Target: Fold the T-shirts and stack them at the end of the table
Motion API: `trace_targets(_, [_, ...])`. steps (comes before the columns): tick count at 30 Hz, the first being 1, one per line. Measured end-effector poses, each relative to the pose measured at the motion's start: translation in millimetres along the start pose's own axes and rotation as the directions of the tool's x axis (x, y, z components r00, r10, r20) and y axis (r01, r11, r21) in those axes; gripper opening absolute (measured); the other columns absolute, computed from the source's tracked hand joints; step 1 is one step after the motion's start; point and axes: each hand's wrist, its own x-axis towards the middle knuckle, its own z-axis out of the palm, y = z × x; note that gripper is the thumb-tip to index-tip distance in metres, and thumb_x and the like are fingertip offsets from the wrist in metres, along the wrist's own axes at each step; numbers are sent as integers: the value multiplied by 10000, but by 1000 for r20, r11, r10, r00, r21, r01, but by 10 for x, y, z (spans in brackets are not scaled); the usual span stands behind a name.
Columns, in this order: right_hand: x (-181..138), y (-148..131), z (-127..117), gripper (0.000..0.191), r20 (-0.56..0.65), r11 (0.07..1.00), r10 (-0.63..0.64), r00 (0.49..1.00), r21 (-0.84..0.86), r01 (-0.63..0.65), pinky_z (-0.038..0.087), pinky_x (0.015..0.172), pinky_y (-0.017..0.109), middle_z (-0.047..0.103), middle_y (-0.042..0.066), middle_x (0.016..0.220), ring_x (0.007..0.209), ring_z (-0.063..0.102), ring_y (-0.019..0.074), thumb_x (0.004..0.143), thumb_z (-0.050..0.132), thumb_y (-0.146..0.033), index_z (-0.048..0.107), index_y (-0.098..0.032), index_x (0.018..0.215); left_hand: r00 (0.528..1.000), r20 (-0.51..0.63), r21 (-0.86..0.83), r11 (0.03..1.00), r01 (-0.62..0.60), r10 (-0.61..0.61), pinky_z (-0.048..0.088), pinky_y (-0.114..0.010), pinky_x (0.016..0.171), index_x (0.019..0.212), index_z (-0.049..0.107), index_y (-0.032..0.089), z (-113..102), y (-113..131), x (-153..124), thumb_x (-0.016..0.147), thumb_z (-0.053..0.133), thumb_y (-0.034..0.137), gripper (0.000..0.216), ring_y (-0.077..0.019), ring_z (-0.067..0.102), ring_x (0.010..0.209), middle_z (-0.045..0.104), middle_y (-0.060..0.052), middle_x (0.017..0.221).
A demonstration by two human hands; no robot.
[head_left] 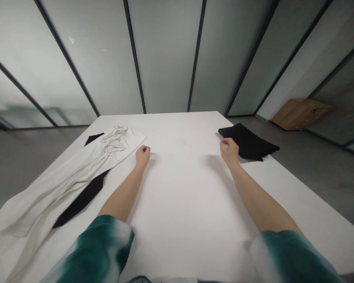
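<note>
Both my arms reach out over a white table (179, 196). My left hand (142, 155) is curled into a loose fist near the table's middle, just right of a long white garment (73, 173) that lies crumpled along the left side. My right hand (229, 150) is also closed, fingers pinched together, hovering beside a folded black cloth (249, 142) at the right edge. Nothing can be made out in either hand. A black garment (82, 198) lies partly under the white one.
Frosted glass wall panels with dark frames stand behind the table. A wooden box (301, 113) sits on the grey floor at the far right. The table's right edge runs close to the black cloth.
</note>
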Motion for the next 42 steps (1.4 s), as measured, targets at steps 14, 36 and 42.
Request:
trace_targets(14, [-317,-14,454,247,510,973,-102,854,-126,192,460,928,352,704,125,1065,1013,621,243,860,541,-231,732,-159,998,998,55,55,998,-38,35,388,-290,642,610,539,218,8,8,-31,733,512,283,141,-174,538,644,562,15,592])
trace_targets(36, [-330,-18,467,246,502,974,-101,859,-128,189,463,931,352,699,119,1076,1033,613,246,867,529,-219,736,-163,990,994,106,138,990,-14,-1,464,-326,762,759,652,207,22,-158,119,739,529,236,129,-220,625,792,680,-39,757])
trace_targets(42, [-333,-34,455,264,507,972,-101,856,-132,193,461,922,351,697,130,1076,1016,613,244,866,530,-226,738,-150,1012,984,175,349,936,-40,-23,482,-403,871,859,692,190,-173,-125,370,658,591,101,243,-295,649,938,700,-119,919])
